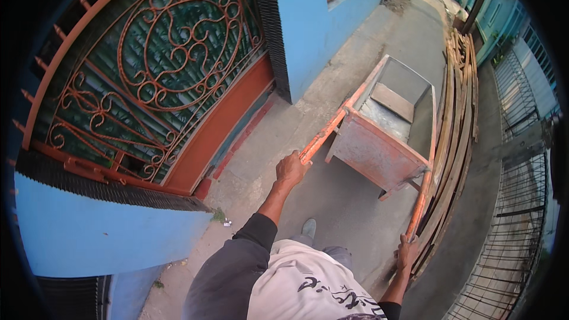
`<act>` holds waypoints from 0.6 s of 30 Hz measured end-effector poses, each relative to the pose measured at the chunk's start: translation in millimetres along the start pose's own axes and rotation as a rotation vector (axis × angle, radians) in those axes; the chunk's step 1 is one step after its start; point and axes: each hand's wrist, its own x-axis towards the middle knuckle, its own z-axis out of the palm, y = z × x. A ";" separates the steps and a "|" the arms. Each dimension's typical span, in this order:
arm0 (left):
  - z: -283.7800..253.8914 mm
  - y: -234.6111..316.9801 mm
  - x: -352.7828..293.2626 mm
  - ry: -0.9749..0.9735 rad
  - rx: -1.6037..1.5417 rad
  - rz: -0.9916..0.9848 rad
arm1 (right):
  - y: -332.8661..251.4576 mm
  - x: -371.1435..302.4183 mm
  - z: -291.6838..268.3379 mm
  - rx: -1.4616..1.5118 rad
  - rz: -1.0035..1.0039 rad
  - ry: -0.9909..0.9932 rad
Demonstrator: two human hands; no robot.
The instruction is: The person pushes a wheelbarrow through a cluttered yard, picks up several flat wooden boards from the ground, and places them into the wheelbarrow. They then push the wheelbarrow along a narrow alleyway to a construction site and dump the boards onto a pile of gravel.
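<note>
Ahead of me stands a metal cart (382,148) with a deep grey box body and worn orange handles running back toward me. My left hand (290,169) is closed round the end of its left handle (323,136). Around the end of the right handle (419,204) my right hand (406,252) is closed as well. A flat brownish board (392,102) lies inside the cart's box, which otherwise shows bare, pale-stained metal. The wheel is hidden from this view.
A stack of long wooden planks (456,124) lies along the cart's right side, close to the right handle. To the left are a blue wall (317,35) and an orange scrollwork gate (178,53). A concrete lane (415,24) runs ahead. Metal fencing (512,219) lines the far right.
</note>
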 end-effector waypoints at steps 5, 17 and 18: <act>6.9 72.9 156.7 0.000 0.038 0.098 | -105.3 114.4 27.4 -0.043 0.019 0.098; 66.0 216.9 446.1 0.061 0.006 0.165 | -222.0 390.3 91.3 -0.268 -0.036 0.220; 74.5 243.4 464.6 -0.001 0.022 0.132 | -214.3 425.8 90.7 -0.261 -0.048 0.229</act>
